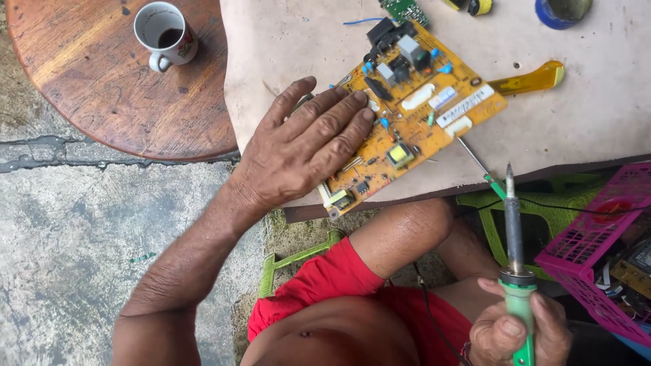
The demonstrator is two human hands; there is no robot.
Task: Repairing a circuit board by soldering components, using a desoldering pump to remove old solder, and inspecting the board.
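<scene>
A green-handled soldering iron [514,271] is gripped in the right hand [519,332], the fingers curled tight around the handle low in the frame, so that the metal shaft stands upright and the tip points toward the table edge, clear of everything there. The left hand [305,146] is laid flat, fingers spread and pressed down, on the near-left part of an orange circuit board [420,108], which is held against the pale tabletop [583,115] and lies at a slant, its lower corner jutting past the table's front edge. The board is studded with black, grey, white and blue parts. A thin screwdriver with a green grip [478,161] lies just beside the board's lower right edge, and an amber tool handle [532,78] is seen past its right corner. A small green board [403,10] and a blue wire [363,21] lie at the far side. To the left, a white cup [165,34] with dark liquid stands on a round wooden table [102,88]. A pink plastic basket [603,251] sits at the right, beside the green stool [536,210] under the red shorts [325,278].
</scene>
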